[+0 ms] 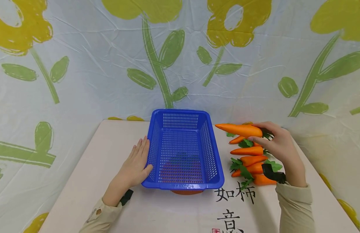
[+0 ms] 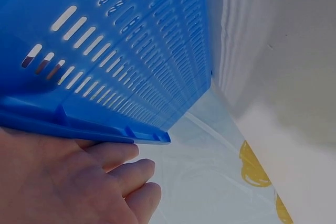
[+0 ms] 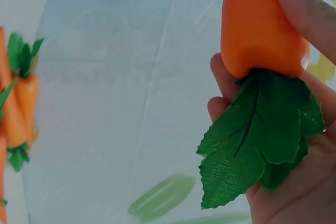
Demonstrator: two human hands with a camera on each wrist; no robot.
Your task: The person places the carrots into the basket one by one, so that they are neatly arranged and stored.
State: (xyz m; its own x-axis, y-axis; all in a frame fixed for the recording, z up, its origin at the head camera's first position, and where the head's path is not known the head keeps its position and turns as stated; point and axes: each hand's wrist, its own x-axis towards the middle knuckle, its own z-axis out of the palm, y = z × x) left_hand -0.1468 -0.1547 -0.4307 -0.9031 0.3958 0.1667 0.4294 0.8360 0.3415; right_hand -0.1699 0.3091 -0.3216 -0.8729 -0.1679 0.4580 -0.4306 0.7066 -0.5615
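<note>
In the head view a blue slotted plastic basket [image 1: 182, 186] stands mid-table. My left hand [image 1: 137, 163] lies against its left rim with fingers extended; the left wrist view shows that hand [image 2: 79, 182] along the rim of the basket [image 2: 31, 77]. Between thumb and fingers, my right hand [image 1: 280, 142] pinches a carrot [image 1: 241, 129] with green leaves, raised over the pile, its tip toward the basket. The right wrist view shows the thumb on this carrot [image 3: 262, 24], its leaves [image 3: 252, 135] hanging over the palm.
Several more carrots [image 1: 248, 151] with leafy tops lie piled to the basket's right. Something reddish-orange [image 1: 187, 192] shows under the basket's front edge. Black written characters [image 1: 235, 194] mark the pale tabletop [image 1: 168, 213]. A flowered cloth [image 1: 110, 81] hangs behind.
</note>
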